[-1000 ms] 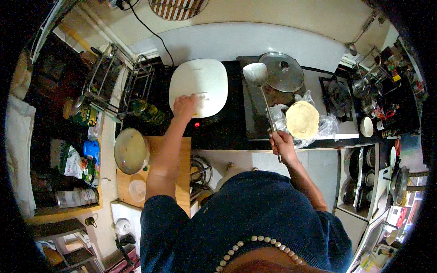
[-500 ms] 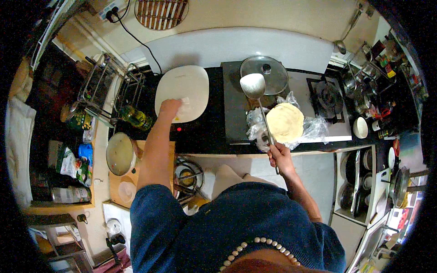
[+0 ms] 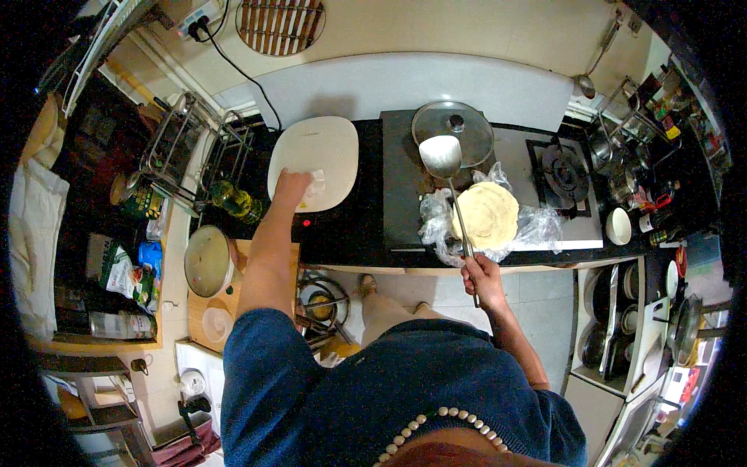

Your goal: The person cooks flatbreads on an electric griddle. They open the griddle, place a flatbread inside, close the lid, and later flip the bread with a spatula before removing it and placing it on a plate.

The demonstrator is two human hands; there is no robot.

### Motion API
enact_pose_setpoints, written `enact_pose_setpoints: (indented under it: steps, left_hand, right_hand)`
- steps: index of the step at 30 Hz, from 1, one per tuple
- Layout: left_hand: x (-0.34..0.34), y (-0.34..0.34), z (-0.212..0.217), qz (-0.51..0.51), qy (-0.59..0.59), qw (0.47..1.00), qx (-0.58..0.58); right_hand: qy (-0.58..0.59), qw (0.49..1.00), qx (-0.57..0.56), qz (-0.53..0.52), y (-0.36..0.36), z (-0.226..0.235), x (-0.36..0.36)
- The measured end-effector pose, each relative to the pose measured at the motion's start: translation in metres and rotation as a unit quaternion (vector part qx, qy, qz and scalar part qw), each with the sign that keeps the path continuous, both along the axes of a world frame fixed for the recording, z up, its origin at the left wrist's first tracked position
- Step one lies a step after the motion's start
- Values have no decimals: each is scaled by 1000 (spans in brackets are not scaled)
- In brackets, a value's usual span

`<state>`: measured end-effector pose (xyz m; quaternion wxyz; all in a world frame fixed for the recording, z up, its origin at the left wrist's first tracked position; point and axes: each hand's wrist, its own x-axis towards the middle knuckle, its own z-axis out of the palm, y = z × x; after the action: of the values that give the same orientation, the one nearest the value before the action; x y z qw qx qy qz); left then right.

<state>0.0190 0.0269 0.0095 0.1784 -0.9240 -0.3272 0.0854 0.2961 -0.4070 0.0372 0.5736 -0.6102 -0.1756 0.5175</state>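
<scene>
My left hand (image 3: 292, 189) rests on the lid of a white, rounded cooker (image 3: 315, 161) on the dark counter, with a small white cloth or paper (image 3: 315, 185) under its fingers. My right hand (image 3: 482, 276) grips the long handle of a metal ladle (image 3: 441, 156), whose bowl hovers over the black cooktop near a glass pot lid (image 3: 454, 130). Beside the ladle handle a stack of round flatbreads (image 3: 486, 214) lies on a clear plastic wrap.
A gas burner (image 3: 564, 173) and a small white bowl (image 3: 618, 226) are to the right. Left of the cooker stand wire racks with bottles (image 3: 233, 201) and a covered pot (image 3: 206, 261) on a wooden board. Shelves with pans (image 3: 615, 319) sit lower right.
The view has shifted, so the counter sits lower and more to the right in the picture. My left hand stays on the white cooker lid and my right keeps holding the ladle.
</scene>
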Motion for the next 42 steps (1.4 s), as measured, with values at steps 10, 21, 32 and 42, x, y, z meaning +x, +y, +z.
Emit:
enact_pose_setpoints:
  steps: [10,21,32,42]
  left_hand:
    - [-5,-1,-7,7,-37,999,2]
    - [-5,-4,6,12,-53,998,-40]
    - [-10,1,-2,28,-92,994,-61]
    - [-9,-1,-1,42,-83,993,-73]
  right_hand:
    - [18,1000,-17,8,10,3,-14]
    - [10,999,-27,21,15,-2,-23]
    - [29,999,-17,25,17,0,-24]
    - [33,998,-33,35,18,-1,-26]
